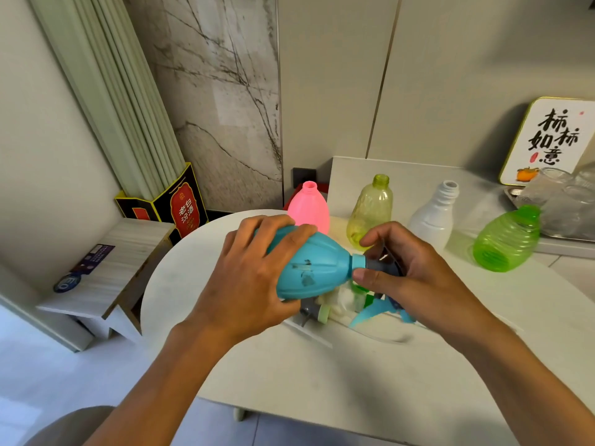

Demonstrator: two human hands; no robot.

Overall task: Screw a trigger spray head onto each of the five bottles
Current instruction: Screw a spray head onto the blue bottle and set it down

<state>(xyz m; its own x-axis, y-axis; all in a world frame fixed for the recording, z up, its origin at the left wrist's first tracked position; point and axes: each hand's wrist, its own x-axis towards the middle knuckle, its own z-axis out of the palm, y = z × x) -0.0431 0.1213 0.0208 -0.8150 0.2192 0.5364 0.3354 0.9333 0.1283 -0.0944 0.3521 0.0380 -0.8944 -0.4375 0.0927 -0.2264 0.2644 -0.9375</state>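
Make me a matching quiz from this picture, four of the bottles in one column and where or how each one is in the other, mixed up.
Column one:
1. blue bottle
2. pink bottle
3. white bottle
4. bright green bottle

Column two:
A. lying on its side at the right
B. gripped sideways in the left hand
C. upright, farthest left of the standing bottles
D. upright, neck open, right of the yellow-green bottle

Pairs: 1-B, 2-C, 3-D, 4-A
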